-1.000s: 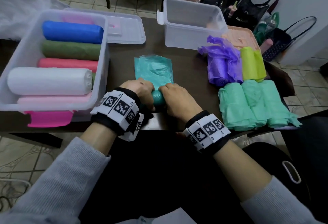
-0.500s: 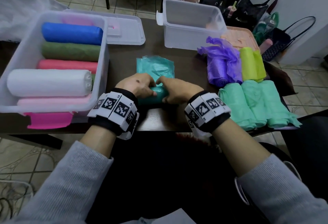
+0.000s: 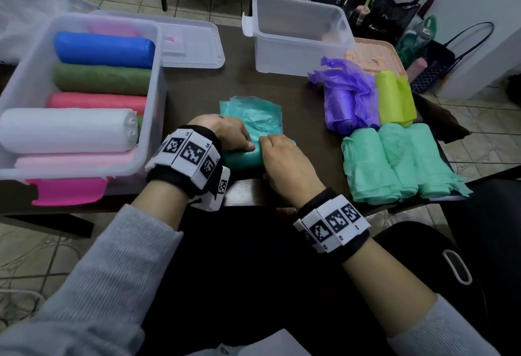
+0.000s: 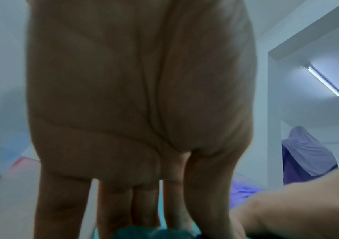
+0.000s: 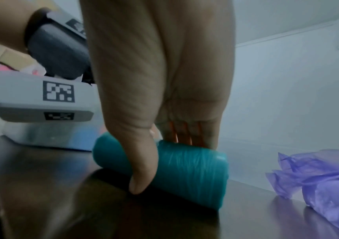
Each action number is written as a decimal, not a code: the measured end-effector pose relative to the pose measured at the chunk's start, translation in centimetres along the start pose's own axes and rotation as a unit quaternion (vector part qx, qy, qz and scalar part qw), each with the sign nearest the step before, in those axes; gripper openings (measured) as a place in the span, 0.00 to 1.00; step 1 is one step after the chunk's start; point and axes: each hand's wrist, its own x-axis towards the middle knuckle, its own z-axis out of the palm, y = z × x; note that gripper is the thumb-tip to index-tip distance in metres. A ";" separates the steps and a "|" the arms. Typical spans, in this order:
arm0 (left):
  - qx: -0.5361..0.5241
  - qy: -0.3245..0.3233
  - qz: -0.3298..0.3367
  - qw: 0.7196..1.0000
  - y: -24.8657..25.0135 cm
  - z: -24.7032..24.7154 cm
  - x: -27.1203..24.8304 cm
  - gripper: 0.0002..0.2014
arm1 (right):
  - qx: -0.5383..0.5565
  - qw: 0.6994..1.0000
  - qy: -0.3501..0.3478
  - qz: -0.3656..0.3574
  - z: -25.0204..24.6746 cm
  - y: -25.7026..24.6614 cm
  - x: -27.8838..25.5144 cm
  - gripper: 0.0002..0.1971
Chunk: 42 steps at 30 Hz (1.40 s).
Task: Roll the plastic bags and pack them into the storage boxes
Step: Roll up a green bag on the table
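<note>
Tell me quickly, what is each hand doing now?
Left hand: fingers laid fairly straight on the teal bag roll, pressing it; open.
Right hand: thumb and fingers curled round the same roll, gripping it.

You wore a band of white tiles on each wrist, and these carried the only markings. The left wristband showed black-and-white square code patterns, with tiny letters beside them that looked like "L4", though they were too small to be sure. The right wristband had the same kind of codes and small characters you could not read. In the right wrist view, the left band's tiles bore two such codes.
</note>
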 end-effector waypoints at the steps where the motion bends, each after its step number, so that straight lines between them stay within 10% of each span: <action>1: 0.000 -0.001 -0.003 1.000 0.0 -0.2 0.2 0.19 | -0.008 1.000 -0.001 0.004 0.0 -0.1 0.1 0.19; 8: -0.075 0.143 0.009 0.987 0.1 -0.1 0.4 0.16 | 0.013 0.997 -0.069 0.032 -1.8 -0.1 2.9 0.17; 16: -0.087 0.156 0.002 0.984 -0.3 1.2 -0.3 0.34 | 0.037 0.974 -0.219 0.035 -4.0 1.7 6.1 0.24; 27: -0.036 0.095 -0.004 0.995 -0.8 -0.4 1.0 0.24 | -0.001 0.999 0.027 0.027 -2.0 -0.8 2.0 0.17; 34: 0.000 0.015 -0.005 1.000 -0.9 -0.7 1.5 0.28 | -0.012 1.000 -0.017 0.009 -1.6 -0.5 1.7 0.21; 42: -0.120 0.205 0.044 0.970 -1.6 1.2 -0.3 0.19 | 0.072 0.987 -0.141 0.020 -3.0 1.5 5.1 0.22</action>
